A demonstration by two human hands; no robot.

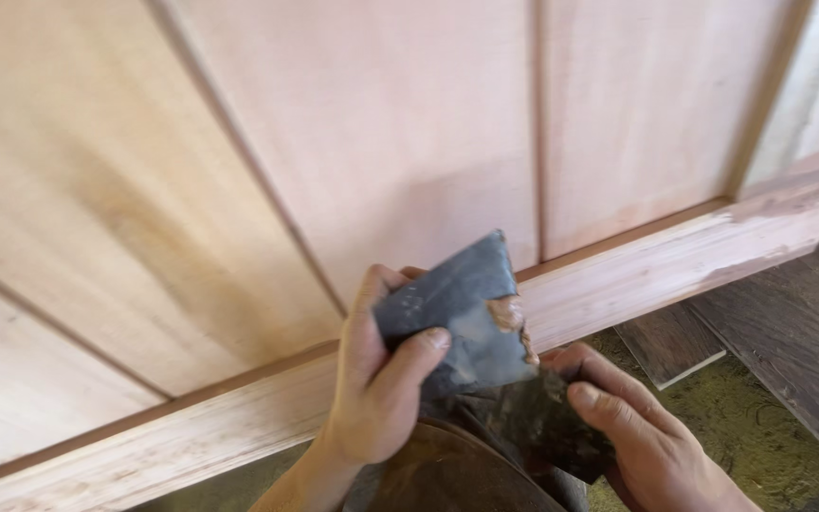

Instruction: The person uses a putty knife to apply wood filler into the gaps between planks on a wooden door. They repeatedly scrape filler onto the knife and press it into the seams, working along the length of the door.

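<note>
Both my hands hold one worn, dark grey sheet of sandpaper [471,318] just in front of a pale wooden door panel [381,142]. My left hand [376,384] pinches the sheet's upper part, thumb across its face. My right hand [632,431] grips its lower, crumpled end. A patch of reddish wood dust shows on the sheet's torn edge. The sheet's top corner overlaps the panel's thick bottom rail [675,261].
The panel has grooved boards and a raised frame. Dark wooden planks [789,332] lie on the ground at the right. A greenish, dusty floor [760,427] shows below the rail. My knee in brown cloth [447,479] is under the hands.
</note>
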